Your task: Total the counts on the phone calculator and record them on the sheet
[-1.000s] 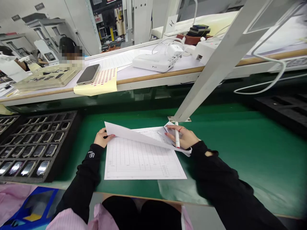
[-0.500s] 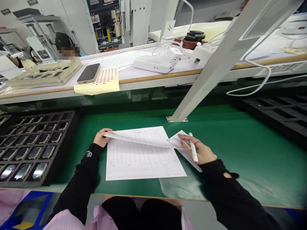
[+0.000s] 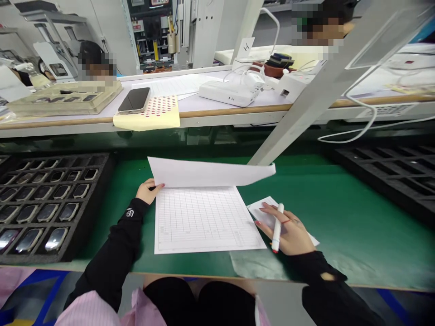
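Observation:
A printed grid form [image 3: 204, 222] lies on the green work surface, and a second sheet [image 3: 210, 173] is folded up and back at its top, blank side showing. My left hand [image 3: 148, 191] is closed at the left edge of the papers, a fingertip at the bend of the raised sheet. Between the fingers of my right hand [image 3: 290, 231] sits a white marker [image 3: 277, 228], its red-tinted end pointing down. That hand rests over a smaller slip of white paper [image 3: 268, 206] just right of the form, which it partly hides.
At left, a black foam tray [image 3: 76, 226] holds several watch-like screens. Another dark tray [image 3: 390, 172] stands at right. A slanted metal post [image 3: 295, 108] rises behind the papers. On the shelf are a phone [image 3: 135, 100], a yellow sticker sheet [image 3: 159, 115] and a white box [image 3: 227, 93]. Two people sit beyond.
The upper sheet has swung up and back, uncovering more of the grid form. My right hand has come off that sheet and shifted right and slightly down with the marker. The left stays near the edge.

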Demonstrator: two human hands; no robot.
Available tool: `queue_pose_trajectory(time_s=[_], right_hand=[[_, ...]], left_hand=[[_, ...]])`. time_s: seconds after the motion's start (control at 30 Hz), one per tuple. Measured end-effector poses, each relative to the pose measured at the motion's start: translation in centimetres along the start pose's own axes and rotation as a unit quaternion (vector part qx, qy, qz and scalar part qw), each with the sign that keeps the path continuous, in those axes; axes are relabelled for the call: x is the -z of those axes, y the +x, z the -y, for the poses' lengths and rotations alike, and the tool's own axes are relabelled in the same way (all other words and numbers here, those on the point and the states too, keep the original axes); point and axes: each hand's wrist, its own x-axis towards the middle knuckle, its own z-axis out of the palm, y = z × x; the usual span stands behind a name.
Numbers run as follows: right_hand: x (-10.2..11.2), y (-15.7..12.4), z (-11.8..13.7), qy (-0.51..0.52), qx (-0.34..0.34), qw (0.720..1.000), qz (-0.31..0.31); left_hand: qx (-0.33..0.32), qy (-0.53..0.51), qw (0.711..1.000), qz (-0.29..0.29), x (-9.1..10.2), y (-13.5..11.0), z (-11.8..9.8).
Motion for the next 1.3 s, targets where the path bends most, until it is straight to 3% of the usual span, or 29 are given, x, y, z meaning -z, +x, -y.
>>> queue_pose_trajectory(time_s=[0.17, 0.43, 0.7, 1.0, 1.2, 1.3], right_hand=[[-0.1, 0.4, -0.1, -0.038, 0.012, 0.999, 0.023], [-0.7, 1.3, 0.4, -0.055, 0.003, 0.998, -0.019], [-0.5, 1.4, -0.4, -0.052, -0.025, 0.998, 0.032], [0.0, 1.7, -0.1, -0.061, -0.028, 0.997, 0.043], [0.0, 1.9, -0.2, -0.038, -0.122, 0.991, -0.045], [0.0, 1.9, -0.4, -0.042, -0.137, 0.989, -0.034]], left_hand=[[0.019, 0.024, 0.999, -0.026, -0.4, -0.1, 0.0], [0.032, 0.076, 0.996, -0.038, -0.3, -0.4, -0.8], [0.037, 0.09, 0.994, -0.047, -0.6, 0.0, -0.9], [0.03, 0.091, 0.994, -0.044, -0.5, -0.1, -0.8], [0.031, 0.093, 0.994, -0.04, -0.5, -0.2, -0.8], [0.029, 0.094, 0.994, -0.039, -0.4, -0.2, -0.8]])
